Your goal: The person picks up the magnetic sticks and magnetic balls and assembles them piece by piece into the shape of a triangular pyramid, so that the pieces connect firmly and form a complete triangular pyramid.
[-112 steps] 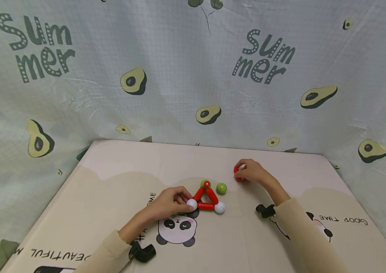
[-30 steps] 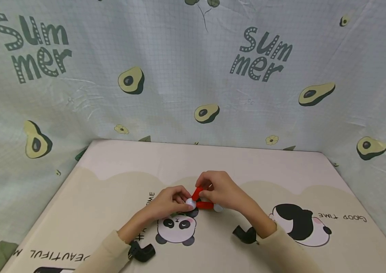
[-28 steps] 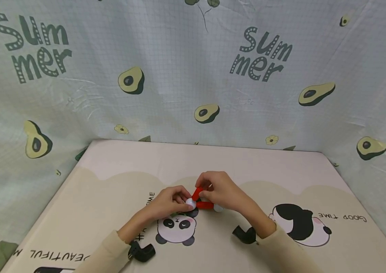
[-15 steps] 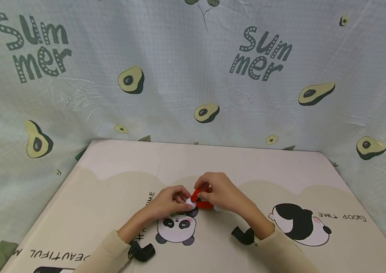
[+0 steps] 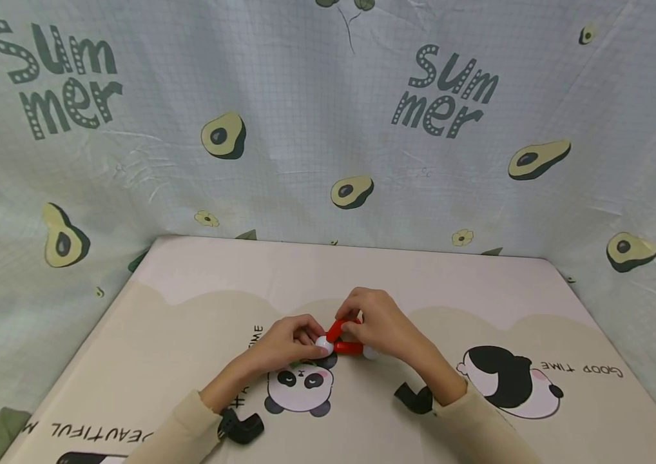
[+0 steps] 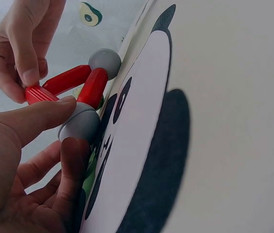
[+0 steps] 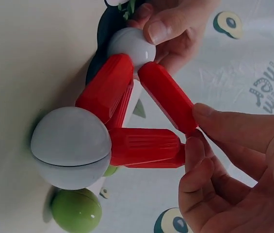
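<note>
My left hand (image 5: 290,341) pinches a white ball (image 6: 81,124) between thumb and fingers, at one corner of a small frame of red rods and balls. A red rod (image 7: 168,97) rises at a slant from that ball, its upper end pinched by my right hand (image 5: 374,322). Another red rod (image 5: 348,348) runs low to a second white ball (image 7: 71,145). From this second ball, a further red rod (image 7: 144,145) slants up, its far end close to my right fingertips. Whether those fingers touch it too, I cannot tell.
A loose green ball (image 7: 77,210) sits beside the second white ball; another green ball is mostly hidden behind the rods. The table (image 5: 218,270) has printed pandas and lettering. A patterned cloth (image 5: 281,129) hangs behind it.
My right hand has come from the back right with a red rod, over to the white ball in my left hand. Lately it has shifted only slightly; the left hand stays put.
</note>
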Action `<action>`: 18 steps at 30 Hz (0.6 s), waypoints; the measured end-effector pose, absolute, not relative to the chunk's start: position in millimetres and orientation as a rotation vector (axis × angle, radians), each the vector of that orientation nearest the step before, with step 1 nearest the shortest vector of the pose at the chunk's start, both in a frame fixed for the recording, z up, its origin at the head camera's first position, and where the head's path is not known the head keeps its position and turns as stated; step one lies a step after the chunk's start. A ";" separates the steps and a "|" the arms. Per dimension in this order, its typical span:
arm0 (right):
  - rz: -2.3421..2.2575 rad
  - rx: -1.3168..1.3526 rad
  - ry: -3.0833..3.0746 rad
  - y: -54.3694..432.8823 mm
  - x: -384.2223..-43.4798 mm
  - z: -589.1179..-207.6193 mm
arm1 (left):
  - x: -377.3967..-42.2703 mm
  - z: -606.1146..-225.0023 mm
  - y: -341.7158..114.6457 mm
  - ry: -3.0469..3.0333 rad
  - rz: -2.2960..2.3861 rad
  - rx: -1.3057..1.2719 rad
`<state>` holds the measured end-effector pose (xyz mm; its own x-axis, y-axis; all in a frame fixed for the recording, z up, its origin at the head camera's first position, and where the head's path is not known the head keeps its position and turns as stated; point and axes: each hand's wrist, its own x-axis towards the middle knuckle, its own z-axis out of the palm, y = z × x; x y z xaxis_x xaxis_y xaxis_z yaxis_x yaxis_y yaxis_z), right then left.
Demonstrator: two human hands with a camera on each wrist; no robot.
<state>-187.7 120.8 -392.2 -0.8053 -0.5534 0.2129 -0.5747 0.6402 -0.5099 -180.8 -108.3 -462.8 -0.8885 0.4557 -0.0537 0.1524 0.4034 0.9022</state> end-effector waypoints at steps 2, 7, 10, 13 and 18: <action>0.913 0.978 -2.816 122.0 -188.8 -391.6 | -180.8 -462.8 -108.5 2.373 1.477 0.531; 0.985 0.973 -2.801 130.4 -193.6 -385.8 | -180.7 -462.8 -108.9 2.372 1.480 0.535; 1.015 0.919 -2.788 141.5 -199.0 -380.1 | -181.3 -463.0 -109.2 2.375 1.479 0.539; 1.029 0.836 -2.796 155.1 -206.5 -377.0 | -182.1 -463.0 -109.5 2.374 1.476 0.541; 1.038 0.711 -2.823 175.0 -223.6 -385.8 | -181.9 -463.9 -109.9 2.373 1.476 0.555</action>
<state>-223.6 175.0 -385.8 -0.8929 -0.4029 0.2008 -0.4370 0.6687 -0.6015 -181.9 -109.9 -463.9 -0.8832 0.4671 -0.0429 0.1680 0.4003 0.9009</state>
